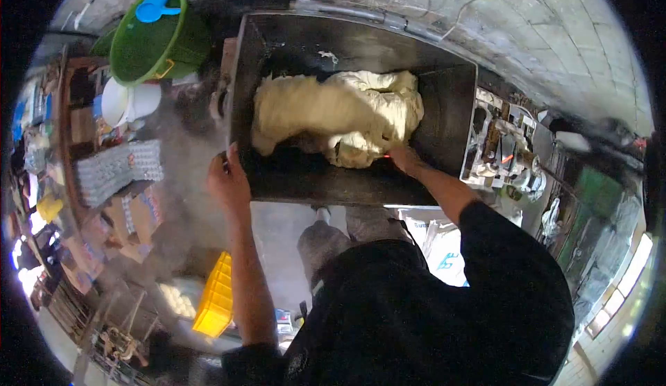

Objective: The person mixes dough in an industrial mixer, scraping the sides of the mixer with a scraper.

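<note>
A large pale mass of dough lies in a deep dark metal trough. Its left part is blurred by motion and stretches toward the trough's left wall. My right hand is at the dough's lower right edge inside the trough, its fingers closed against the dough and partly hidden. At the trough's front left corner is my left hand, with fingers curled near the rim; whether they grip the rim is not clear.
Beyond the trough's left side stand a green tub with a blue scoop and a white bucket. Egg trays and cardboard boxes are further left. A yellow crate sits lower left; machinery stands right.
</note>
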Demonstrator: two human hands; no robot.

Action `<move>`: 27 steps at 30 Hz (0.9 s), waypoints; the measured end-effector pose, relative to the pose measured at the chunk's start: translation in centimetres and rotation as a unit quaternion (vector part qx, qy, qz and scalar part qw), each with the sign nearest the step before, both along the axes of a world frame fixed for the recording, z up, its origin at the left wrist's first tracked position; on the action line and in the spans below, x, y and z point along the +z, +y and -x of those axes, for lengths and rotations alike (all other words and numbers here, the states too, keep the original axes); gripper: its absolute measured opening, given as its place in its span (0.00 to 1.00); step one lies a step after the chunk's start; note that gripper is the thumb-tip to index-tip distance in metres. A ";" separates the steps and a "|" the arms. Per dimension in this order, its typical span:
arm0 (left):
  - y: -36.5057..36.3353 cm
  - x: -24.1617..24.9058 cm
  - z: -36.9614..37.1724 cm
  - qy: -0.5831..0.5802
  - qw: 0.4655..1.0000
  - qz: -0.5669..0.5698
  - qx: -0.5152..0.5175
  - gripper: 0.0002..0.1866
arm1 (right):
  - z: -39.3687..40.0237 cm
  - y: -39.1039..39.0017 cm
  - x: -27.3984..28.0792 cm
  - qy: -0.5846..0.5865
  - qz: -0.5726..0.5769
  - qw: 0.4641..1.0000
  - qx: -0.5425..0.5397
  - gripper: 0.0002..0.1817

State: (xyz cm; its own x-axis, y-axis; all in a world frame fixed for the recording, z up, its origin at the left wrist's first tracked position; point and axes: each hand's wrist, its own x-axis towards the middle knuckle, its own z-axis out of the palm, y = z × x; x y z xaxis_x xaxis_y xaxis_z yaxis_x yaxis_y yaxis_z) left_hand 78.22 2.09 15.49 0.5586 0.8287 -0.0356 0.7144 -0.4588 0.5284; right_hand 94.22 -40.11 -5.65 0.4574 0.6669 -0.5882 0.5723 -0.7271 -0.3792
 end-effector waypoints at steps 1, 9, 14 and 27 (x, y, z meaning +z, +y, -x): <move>0.2 -0.3 0.0 -0.003 1.000 0.003 -0.001 0.19 | -0.2 0.7 3.9 -0.026 -0.017 0.999 -0.023 0.16; 0.1 -0.3 0.1 0.026 0.999 0.009 0.019 0.21 | -4.9 2.4 22.2 0.053 0.042 0.996 -0.052 0.15; -0.2 0.6 -0.2 0.063 0.997 -0.023 0.025 0.21 | -4.4 2.5 25.9 0.292 0.026 0.955 0.043 0.14; 0.2 -0.4 -0.4 -0.008 1.000 -0.024 0.006 0.19 | 1.8 20.4 14.2 0.169 -0.206 0.956 0.126 0.18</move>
